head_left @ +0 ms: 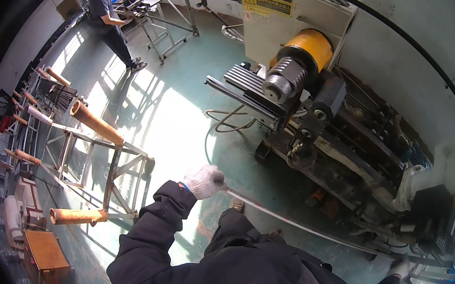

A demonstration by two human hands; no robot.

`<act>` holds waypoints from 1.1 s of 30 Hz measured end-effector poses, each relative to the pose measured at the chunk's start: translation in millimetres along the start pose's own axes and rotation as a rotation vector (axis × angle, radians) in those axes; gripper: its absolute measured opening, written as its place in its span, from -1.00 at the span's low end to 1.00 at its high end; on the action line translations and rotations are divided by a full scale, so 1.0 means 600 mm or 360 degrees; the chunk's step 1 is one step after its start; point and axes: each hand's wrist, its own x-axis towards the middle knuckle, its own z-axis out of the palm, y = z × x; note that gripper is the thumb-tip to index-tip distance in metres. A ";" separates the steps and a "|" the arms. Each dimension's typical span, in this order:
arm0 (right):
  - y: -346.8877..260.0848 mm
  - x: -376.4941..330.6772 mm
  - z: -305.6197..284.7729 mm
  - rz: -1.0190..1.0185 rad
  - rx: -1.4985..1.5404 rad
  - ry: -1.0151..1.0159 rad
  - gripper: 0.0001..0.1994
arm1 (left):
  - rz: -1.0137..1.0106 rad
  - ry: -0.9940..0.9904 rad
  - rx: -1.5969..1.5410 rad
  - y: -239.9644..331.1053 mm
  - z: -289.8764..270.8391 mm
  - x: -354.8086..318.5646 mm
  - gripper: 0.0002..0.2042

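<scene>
Thin metal rod (296, 224), long and straight, ran from the person's gloved left hand (204, 181) down and to the right, low over the green floor (175, 91), toward the foot of the bending machine (313, 90). The left hand, in a white knit glove, was closed around the rod's near end. The far end passed beneath the machine's lower frame, where it could not be followed clearly. The right hand was not in view.

Judged from its slender section and length, the rod would be fairly light but springy. Gripped at one end only, it would likely sag and whip at the far tip. A second grip nearer the middle would probably steady it. The bare metal looked smooth, so the knit glove would help against slipping.

The machine carried a ribbed steel roller (282, 80) in front of a yellow drum (313, 47), and a loose hose (224, 120) lay coiled on the floor beside its base.

To the left stood a welded steel rack (117, 174) with brown tubes (95, 122) sleeved over its prongs. No rods lay on it. A further rack (159, 19) stood at the far end, where another person (108, 20) worked.
</scene>
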 end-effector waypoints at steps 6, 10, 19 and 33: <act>0.215 -0.533 0.376 0.0353 -0.0322 -0.0862 -0.65 | -0.0499 -0.0397 -0.0040 -0.137 0.119 -0.123 -0.59; 0.208 -0.840 0.623 -0.0209 -0.0494 -0.1535 -0.67 | -0.0861 -0.0307 -0.0277 -0.287 0.161 -0.175 -0.55; 0.138 -1.299 1.058 -0.0343 -0.1021 -0.1925 -0.57 | -0.1654 0.0075 -0.0994 -0.643 0.213 -0.359 -0.49; 0.132 -1.531 1.730 -0.0558 -0.1545 -0.1653 -0.53 | -0.1853 0.0444 -0.1510 -0.842 0.016 -0.214 -0.71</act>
